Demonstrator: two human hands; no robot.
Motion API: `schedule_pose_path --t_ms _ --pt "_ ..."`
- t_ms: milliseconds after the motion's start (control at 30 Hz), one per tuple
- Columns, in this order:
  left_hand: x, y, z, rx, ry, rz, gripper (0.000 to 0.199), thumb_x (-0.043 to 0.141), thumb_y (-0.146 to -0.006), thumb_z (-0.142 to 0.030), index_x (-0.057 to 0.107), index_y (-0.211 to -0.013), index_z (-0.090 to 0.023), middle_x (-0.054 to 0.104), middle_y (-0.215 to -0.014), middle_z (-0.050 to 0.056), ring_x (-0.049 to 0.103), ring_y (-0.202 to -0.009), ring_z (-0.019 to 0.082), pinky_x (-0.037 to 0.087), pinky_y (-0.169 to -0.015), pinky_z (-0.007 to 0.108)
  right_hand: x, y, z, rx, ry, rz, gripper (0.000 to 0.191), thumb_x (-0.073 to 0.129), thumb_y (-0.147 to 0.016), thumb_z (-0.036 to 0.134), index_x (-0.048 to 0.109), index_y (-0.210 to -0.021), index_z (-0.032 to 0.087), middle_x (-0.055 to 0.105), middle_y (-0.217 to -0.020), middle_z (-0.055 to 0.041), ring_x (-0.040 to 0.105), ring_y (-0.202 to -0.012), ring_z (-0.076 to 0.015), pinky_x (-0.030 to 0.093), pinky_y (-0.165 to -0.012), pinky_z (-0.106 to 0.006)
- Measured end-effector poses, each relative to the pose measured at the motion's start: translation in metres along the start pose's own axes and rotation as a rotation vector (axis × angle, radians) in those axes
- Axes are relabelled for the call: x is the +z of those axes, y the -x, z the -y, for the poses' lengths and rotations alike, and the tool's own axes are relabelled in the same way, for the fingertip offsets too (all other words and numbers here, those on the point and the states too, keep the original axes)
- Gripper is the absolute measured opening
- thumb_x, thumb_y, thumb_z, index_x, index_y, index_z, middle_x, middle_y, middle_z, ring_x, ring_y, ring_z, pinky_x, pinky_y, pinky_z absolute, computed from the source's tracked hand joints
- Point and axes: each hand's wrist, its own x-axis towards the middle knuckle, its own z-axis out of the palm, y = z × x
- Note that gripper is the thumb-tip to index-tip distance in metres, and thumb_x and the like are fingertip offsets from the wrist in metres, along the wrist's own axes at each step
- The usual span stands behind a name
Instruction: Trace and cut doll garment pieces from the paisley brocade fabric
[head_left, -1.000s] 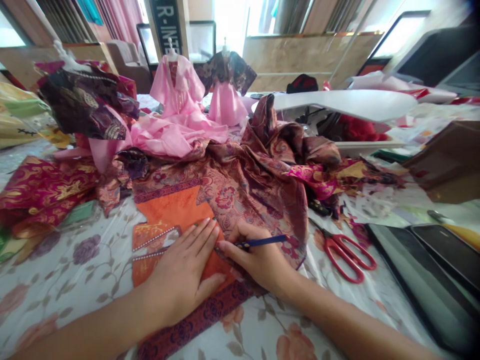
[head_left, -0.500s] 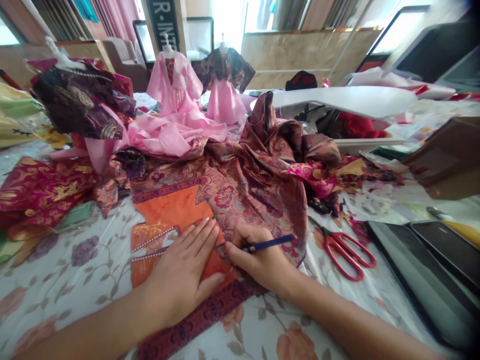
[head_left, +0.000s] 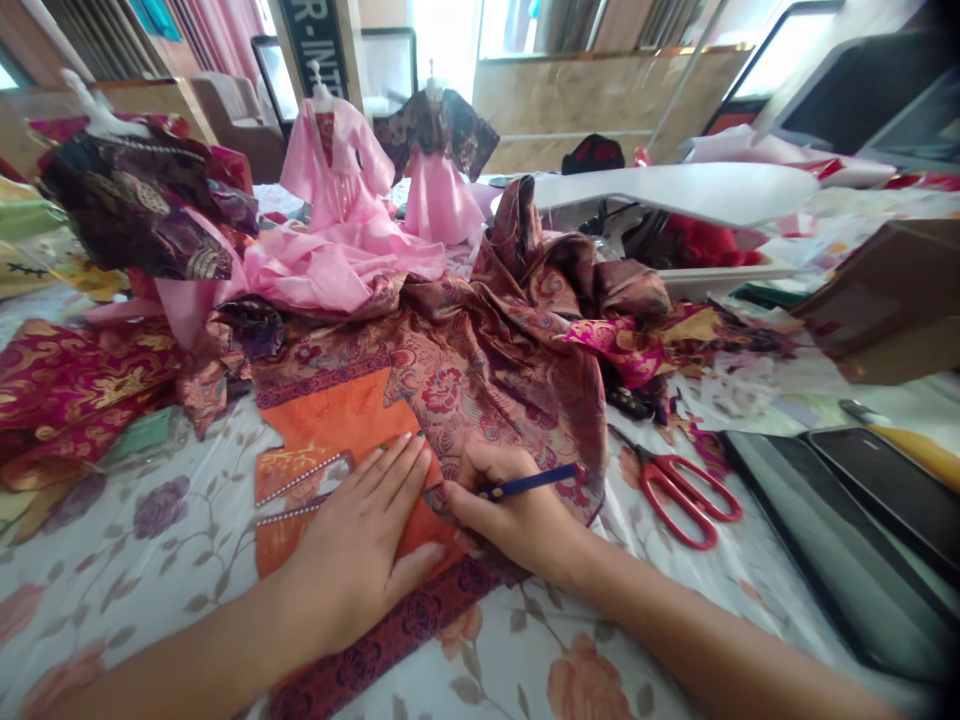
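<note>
My left hand (head_left: 367,535) lies flat, fingers stretched out, over an orange garment piece (head_left: 337,410) trimmed with rows of white beads. Under that piece spreads a rust-brown patterned brocade fabric (head_left: 495,390) with a dark purple border. My right hand (head_left: 506,505) is closed around a dark blue pencil (head_left: 536,482), which slants up to the right. Its tip is hidden by the fingers, at the right edge of the orange piece. Right of this hand, red-handled scissors (head_left: 686,497) rest on the floral tablecloth (head_left: 555,640).
Dress forms in a pink dress (head_left: 337,160) and other small outfits stand behind the fabric. Magenta-gold cloth (head_left: 82,390) lies at the left. A dark phone (head_left: 892,490) and a cardboard box (head_left: 885,300) are at the right. Fabric scraps (head_left: 705,340) lie near the box.
The view has shifted slightly, so everything sits a little further left and up. Both hands keep nearly the same place on the cloth, the pencil still in my right hand.
</note>
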Motion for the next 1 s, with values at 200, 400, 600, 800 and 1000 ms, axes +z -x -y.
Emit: schedule_pose_path --t_ms 200,400,600,800,1000 --pt "-0.0004 0.0005 -0.0002 0.001 -0.029 0.007 0.071 0.035 -0.093 -0.057 0.028 -0.146 -0.01 0.028 -0.152 0.012 0.023 -0.141 0.024 0.027 -0.113 0.04 0.0 -0.0009 0.0001 -0.012 0.016 -0.005 0.023 0.056 -0.077 0.024 0.047 -0.057 0.018 0.047 -0.052 0.0035 0.039 -0.049 -0.0081 0.03 -0.045 -0.02" --pt "-0.0014 0.0005 0.0003 0.005 -0.041 0.012 0.071 0.035 -0.092 -0.058 0.03 -0.145 -0.009 0.029 -0.152 0.012 0.024 -0.141 0.024 0.028 -0.112 0.039 -0.0008 -0.0005 0.0003 0.001 0.012 -0.003 0.024 0.057 -0.079 0.026 0.048 -0.059 0.018 0.049 -0.053 0.0027 0.041 -0.05 -0.0086 0.031 -0.046 -0.02" --pt "-0.0014 0.0 0.0002 0.005 -0.026 0.02 0.071 0.035 -0.093 -0.057 0.031 -0.144 -0.008 0.029 -0.152 0.012 0.024 -0.141 0.025 0.028 -0.112 0.04 0.0001 0.0005 -0.0004 -0.006 0.027 -0.001 0.025 0.057 -0.079 0.023 0.046 -0.057 0.018 0.048 -0.052 0.0035 0.04 -0.049 -0.0083 0.03 -0.045 -0.02" --pt "-0.0014 -0.0002 0.0001 0.004 -0.027 0.018 0.071 0.035 -0.093 -0.057 0.03 -0.145 -0.009 0.028 -0.152 0.012 0.024 -0.141 0.024 0.028 -0.113 0.04 -0.0005 0.0 0.0 -0.028 0.029 0.013 0.025 0.056 -0.077 0.019 0.044 -0.055 0.018 0.045 -0.051 0.0043 0.038 -0.048 -0.0079 0.029 -0.045 -0.02" --pt "-0.0003 0.0015 0.0007 0.003 -0.016 0.014 0.072 0.036 -0.092 -0.057 0.027 -0.146 -0.01 0.028 -0.152 0.012 0.024 -0.141 0.025 0.029 -0.112 0.041 -0.0011 0.0 0.0002 -0.02 0.039 0.015 0.024 0.057 -0.078 0.02 0.046 -0.056 0.018 0.048 -0.052 0.0041 0.04 -0.049 -0.0079 0.03 -0.046 -0.02"
